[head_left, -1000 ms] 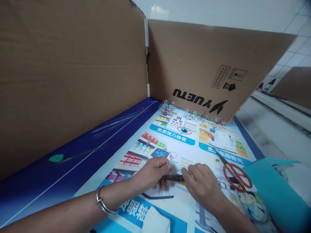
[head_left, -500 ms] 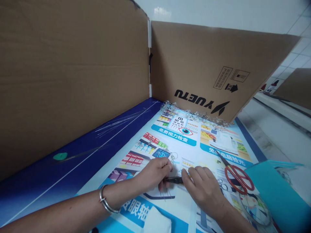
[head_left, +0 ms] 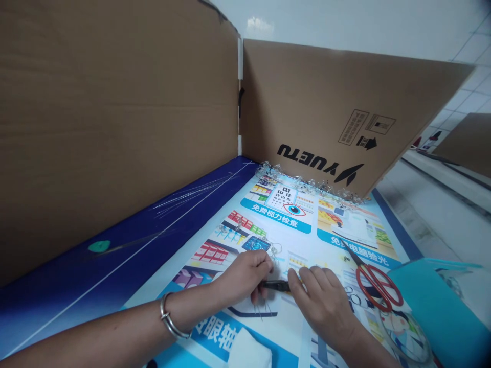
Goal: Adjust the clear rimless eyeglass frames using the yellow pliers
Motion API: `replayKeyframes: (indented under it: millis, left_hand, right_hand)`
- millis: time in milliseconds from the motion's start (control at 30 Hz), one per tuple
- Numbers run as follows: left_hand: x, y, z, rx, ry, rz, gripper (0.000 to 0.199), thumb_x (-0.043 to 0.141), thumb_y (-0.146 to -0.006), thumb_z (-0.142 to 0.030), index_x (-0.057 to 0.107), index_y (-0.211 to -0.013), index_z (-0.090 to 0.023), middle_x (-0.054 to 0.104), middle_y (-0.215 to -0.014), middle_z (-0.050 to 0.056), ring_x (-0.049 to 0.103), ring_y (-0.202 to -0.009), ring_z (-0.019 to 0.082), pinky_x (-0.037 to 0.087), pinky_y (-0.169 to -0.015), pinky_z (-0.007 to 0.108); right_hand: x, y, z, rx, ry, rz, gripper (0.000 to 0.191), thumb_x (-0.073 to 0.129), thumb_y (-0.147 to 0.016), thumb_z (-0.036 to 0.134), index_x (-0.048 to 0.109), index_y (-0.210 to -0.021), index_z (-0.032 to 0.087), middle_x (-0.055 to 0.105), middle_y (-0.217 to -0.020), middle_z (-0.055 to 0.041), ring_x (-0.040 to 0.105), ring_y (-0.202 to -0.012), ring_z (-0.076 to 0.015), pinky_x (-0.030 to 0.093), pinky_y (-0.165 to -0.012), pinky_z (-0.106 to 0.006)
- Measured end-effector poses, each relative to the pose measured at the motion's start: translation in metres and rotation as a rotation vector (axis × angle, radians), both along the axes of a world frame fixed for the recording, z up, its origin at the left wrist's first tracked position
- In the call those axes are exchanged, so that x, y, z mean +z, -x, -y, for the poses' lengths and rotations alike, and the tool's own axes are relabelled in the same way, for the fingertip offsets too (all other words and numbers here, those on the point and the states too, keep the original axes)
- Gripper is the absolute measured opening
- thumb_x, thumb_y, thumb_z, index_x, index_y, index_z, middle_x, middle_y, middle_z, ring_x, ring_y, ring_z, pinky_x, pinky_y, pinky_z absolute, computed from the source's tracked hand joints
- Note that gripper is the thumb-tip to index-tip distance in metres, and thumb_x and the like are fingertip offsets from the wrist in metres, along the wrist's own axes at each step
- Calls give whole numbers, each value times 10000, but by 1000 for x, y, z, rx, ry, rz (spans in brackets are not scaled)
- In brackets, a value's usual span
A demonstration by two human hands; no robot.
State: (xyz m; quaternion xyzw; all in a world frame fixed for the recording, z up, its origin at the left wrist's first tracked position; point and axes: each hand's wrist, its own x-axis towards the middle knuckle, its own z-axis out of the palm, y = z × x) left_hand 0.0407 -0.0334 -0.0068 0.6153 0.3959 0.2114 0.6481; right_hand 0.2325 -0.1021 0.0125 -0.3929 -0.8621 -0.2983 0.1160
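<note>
My right hand (head_left: 322, 301) is wrapped round the handles of dark-jawed pliers (head_left: 276, 285), whose tip reaches my left hand's fingers. With its fingers pinched together, my left hand (head_left: 249, 276) holds a small wire piece; thin wire ends (head_left: 264, 307) stick out below the fingers. The exact grip at the plier tip is hidden. Just beyond the left fingers lies a clear, looped wire piece (head_left: 274, 249). A row of similar clear wire pieces (head_left: 307, 185) runs along the foot of the far cardboard.
Red-handled scissors (head_left: 379, 287) lie right of my right hand, beside a coil (head_left: 404, 335) and a teal box (head_left: 441, 306). Cardboard walls (head_left: 115, 102) stand left and behind. Thin straight wires (head_left: 192, 193) and a green piece (head_left: 98, 246) lie at left; a white object (head_left: 249, 350) in front.
The whole view has shifted slightly. Both hands and the pliers keep nearly the same pose.
</note>
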Motion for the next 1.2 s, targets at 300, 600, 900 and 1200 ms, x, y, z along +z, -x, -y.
replayKeyframes:
  millis: [300,600,900,1200]
  left_hand:
    - [5,0,0,-3,-4,-16,310,416,-852,-436,453,-711,-163,577,-459,-14,462,-294,76,272,-295,135]
    - [4,-1,3,41,-66,-65,278,397,-862,-400,431,-699,-178,527,-446,-39,444,-300,81,283,-302,141]
    - [9,4,8,48,-483,-211,261,355,-903,-350,499,-743,-201,545,-506,-37,507,-440,119,328,-450,197]
    - [5,7,11,9,-839,-322,230,332,-917,-277,542,-867,-198,552,-577,-10,509,-518,139,322,-521,227]
  right_hand:
    - [2,1,1,-18,29,8,229,437,-860,111,584,-1035,117,572,-828,-101,497,-763,-208,357,-671,-373]
    - [-6,5,3,-88,66,-8,198,460,-838,129,573,-1000,126,521,-759,-63,438,-689,-195,314,-609,-360]
    - [-13,11,10,-197,146,-109,137,563,-784,163,555,-918,185,507,-727,-27,428,-676,-186,279,-605,-333]
    - [-7,15,14,-327,438,-271,99,593,-800,286,569,-881,235,581,-767,-6,532,-707,-181,305,-574,-284]
